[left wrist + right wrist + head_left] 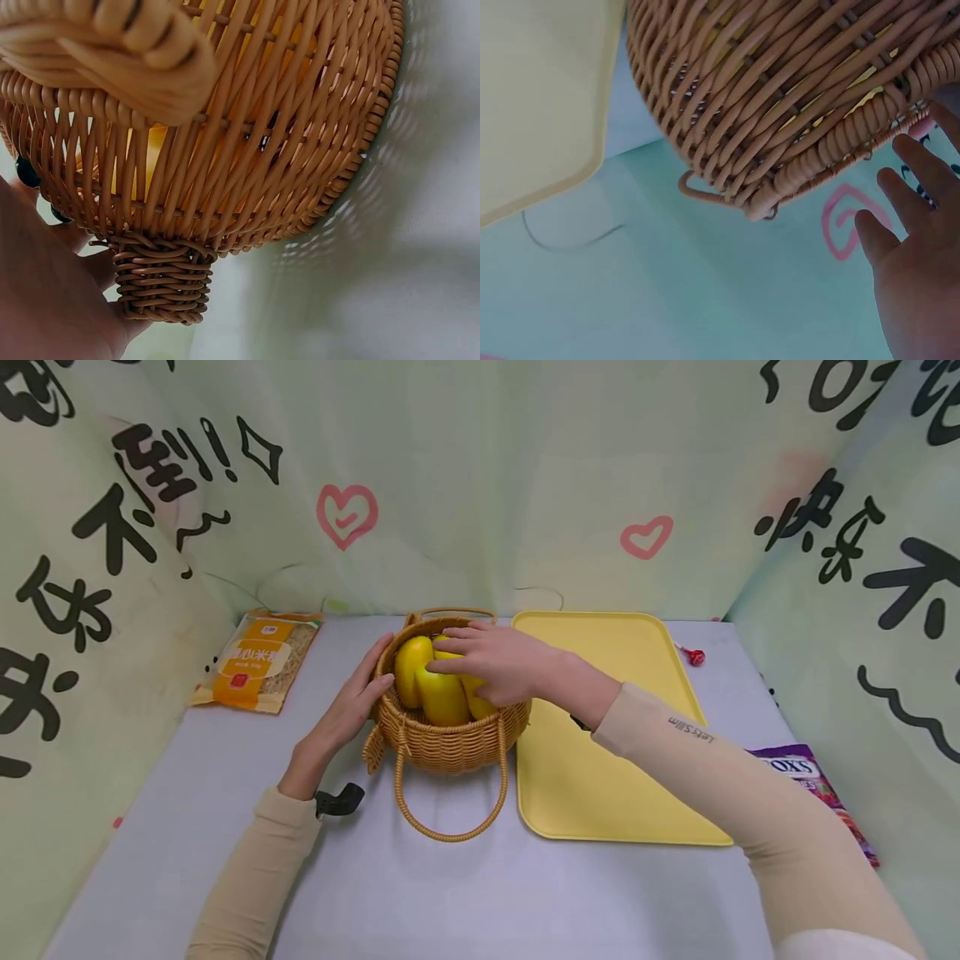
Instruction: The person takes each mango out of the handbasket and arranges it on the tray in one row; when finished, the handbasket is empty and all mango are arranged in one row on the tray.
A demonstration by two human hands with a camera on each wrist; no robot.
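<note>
A brown wicker basket [450, 752] holds several smooth yellow fruits [444, 697] that look like mangoes. My left hand [351, 706] rests against the basket's left side, thumb at the rim and fingers stretched along the outside. In the left wrist view, that hand [56, 277] lies beside a woven bow-like knot [161, 277]. Over the basket's opening, my right hand [498, 664] reaches in from the right, palm down, covering part of the fruit. The right wrist view has its fingers [922, 169] spread and slightly bent at the rim, gripping nothing visible.
Right of the basket lies a yellow tray [600, 777], partly under my right forearm. An orange-labelled bag of grain [258, 664] lies back left. A red-wrapped lollipop [693, 657] and a purple packet [813, 785] are at the right. The basket's front handle [450, 837] hangs down towards me.
</note>
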